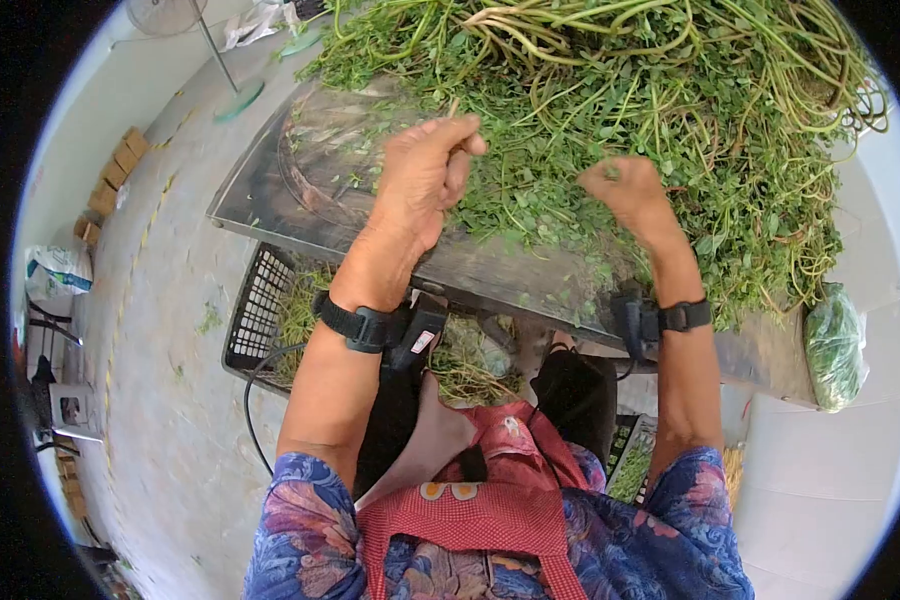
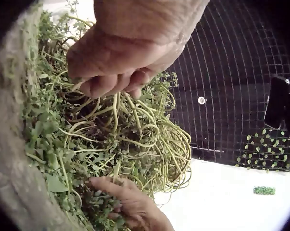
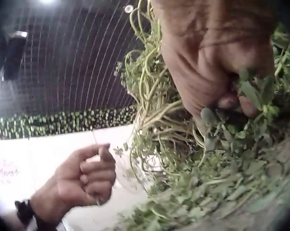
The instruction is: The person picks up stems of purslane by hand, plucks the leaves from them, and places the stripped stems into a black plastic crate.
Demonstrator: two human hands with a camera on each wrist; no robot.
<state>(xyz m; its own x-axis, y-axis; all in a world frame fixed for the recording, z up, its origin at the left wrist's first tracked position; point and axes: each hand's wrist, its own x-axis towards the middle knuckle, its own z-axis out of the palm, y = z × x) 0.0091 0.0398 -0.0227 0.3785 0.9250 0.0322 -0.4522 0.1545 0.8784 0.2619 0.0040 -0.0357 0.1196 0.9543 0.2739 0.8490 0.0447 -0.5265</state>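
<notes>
Greens (image 1: 690, 125), upper right, look light, limp, bruisable, best held by stems (image 2: 115, 114); left hand (image 1: 425, 170) curled, contents unclear, right hand (image 1: 632, 195) gripping some.

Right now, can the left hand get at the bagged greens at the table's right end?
Probably not directly: the right arm and loose greens lie between the left hand and that bag.

My head feed is bright and evenly lit, bowed inside black corners; motion blur smears the bare right hand (image 1: 635, 200) toward the flat grey-brown tabletop's (image 1: 530, 280) near edge. My wrist feeds look dimmer, the green leafy stems (image 3: 197, 202) soft, the smooth white wall (image 2: 222, 192) blown out.
</notes>
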